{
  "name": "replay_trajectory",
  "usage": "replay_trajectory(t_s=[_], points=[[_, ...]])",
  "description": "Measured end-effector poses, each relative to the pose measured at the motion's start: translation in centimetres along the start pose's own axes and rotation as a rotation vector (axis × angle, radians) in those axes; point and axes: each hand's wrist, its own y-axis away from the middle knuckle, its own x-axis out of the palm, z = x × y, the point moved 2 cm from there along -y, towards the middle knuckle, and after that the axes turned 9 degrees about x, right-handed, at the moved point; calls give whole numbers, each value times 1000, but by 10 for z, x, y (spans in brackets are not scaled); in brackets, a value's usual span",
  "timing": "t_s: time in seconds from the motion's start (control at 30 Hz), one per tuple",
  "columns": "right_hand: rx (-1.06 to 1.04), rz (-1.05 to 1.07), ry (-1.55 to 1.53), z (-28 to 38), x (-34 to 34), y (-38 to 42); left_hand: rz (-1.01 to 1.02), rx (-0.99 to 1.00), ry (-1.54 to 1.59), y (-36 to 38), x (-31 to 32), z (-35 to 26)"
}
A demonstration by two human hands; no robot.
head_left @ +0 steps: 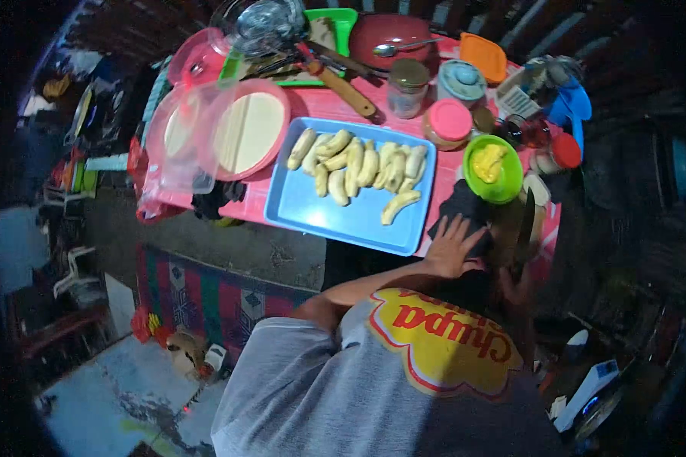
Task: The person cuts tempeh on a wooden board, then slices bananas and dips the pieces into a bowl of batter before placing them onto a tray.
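Resting left hand (pixel 451 247) on dark cloth (pixel 465 209), fingers apart; blue tray (pixel 312 209) holding peeled bananas (pixel 358 167); right hand unclear

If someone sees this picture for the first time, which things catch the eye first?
The blue tray of peeled bananas at the middle of the pink table stands out first. To its right sits a green bowl with yellow pieces. Below that, the left hand rests on a dark cloth.

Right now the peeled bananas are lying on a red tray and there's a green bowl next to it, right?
Not quite. The head view shows the peeled bananas lying on a blue tray, not a red one. The green bowl does sit beside the tray.
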Motion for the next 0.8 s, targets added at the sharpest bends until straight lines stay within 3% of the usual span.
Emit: replay_trajectory(t_s=[0.03, 0.1, 0.13, 0.2, 0.27, 0.3, 0.33, 0.4, 0.47, 0.5, 0.53, 0.6, 0.73, 0.8], points=[[-13, 11, -6, 19, 2, -10, 59, -19, 40, -4, -4, 1], [329, 351, -313, 58, 7, -36, 50, 63, 72, 1, -12, 5], [313, 354, -313, 79, 5, -45, 45, 160, 103, 1, -19, 8], [335, 536, -601, 119, 12, -53, 98, 156, 272, 9, -58, 13], [254, 495, -753, 135, 40, -58, -28, 28, 411, 29, -109, 20], [189, 517, -579, 136, 55, -64, -210, -6, 356, 47, -121, 37], [126, 529, -403, 142, 64, -71, -260, -42, 352, 62, -141, 54], [228, 559, -475, 179, 80, -79, -416, -298, 411, 99, -178, 89], [223, 459, -348, 186, 105, -100, -568, -455, 300, 135, -201, 125], [42, 188, -148, 195, 107, -113, -630, -497, 304, 150, -215, 134], [63, 97, 18, 190, 114, -126, -692, -542, 303, 164, -227, 140], [-28, 30, 43, 176, 130, -142, -690, -602, 371, 182, -237, 151], [41, -21, -65, 194, 140, -138, -614, -579, 532, 187, -223, 165], [69, -175, 224, 201, 150, -136, -562, -493, 492, 178, -224, 158]])
